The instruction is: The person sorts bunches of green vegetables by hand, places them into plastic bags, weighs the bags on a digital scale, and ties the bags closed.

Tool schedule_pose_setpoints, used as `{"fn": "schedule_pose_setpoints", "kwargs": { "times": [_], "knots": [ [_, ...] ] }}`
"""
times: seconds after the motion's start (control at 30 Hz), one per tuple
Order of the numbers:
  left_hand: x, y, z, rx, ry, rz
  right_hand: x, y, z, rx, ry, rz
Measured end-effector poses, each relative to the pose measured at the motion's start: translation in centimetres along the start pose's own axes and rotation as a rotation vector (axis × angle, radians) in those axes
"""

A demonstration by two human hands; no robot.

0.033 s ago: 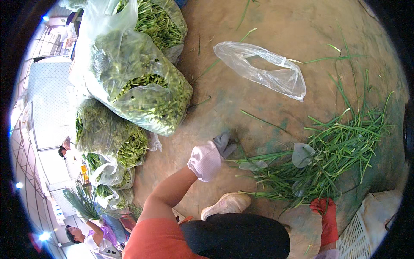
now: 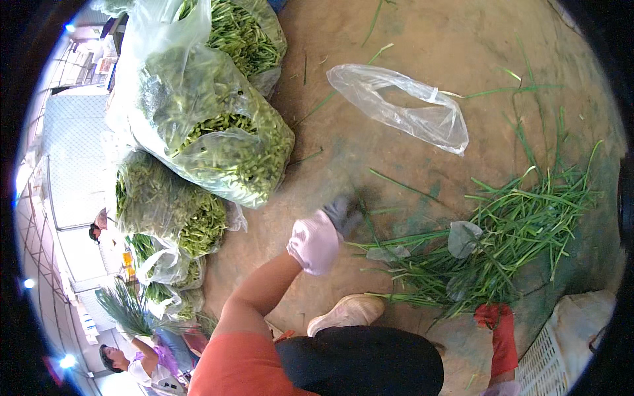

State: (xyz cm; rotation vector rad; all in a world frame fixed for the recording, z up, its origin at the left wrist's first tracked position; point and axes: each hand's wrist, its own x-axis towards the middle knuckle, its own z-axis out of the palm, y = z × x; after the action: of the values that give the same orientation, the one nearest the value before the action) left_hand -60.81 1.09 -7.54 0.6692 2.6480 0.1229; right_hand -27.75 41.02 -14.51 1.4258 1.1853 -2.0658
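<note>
My left hand (image 2: 338, 218), in a grey-fingered glove under a pale pink cuff, is low over the floor, left of the heap. Motion smears its fingers, so what they hold, if anything, cannot be made out. A thin green stalk (image 2: 368, 221) shows just right of them. At the heap's near edge is my right hand (image 2: 494, 317) in a red rubber glove, its fingers curled closed around some green stalks. The heap of long green stalks (image 2: 508, 237) lies loose on the floor, with scraps of clear film (image 2: 464, 239) on it.
Large clear bags of cut green stalks (image 2: 218, 145) stand at the left. A flattened clear plastic bag (image 2: 403, 109) lies farther off on the brown floor (image 2: 422, 39). At lower right is a white slatted crate (image 2: 545, 363). Another person (image 2: 148, 360) at lower left holds long greens (image 2: 125, 307).
My left hand has shifted slightly up and away from me and is now blurred. A short stalk shows beside its fingers. My right hand and the heap look nearly the same.
</note>
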Motion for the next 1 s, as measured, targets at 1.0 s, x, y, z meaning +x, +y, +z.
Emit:
{"fn": "schedule_pose_setpoints", "kwargs": {
  "times": [1.0],
  "knots": [
    [23.0, 0.8, -7.7, 0.553, -0.101, -0.001, -7.6, 1.5, -3.2, -0.184, 0.528, 0.077]
  ]
}}
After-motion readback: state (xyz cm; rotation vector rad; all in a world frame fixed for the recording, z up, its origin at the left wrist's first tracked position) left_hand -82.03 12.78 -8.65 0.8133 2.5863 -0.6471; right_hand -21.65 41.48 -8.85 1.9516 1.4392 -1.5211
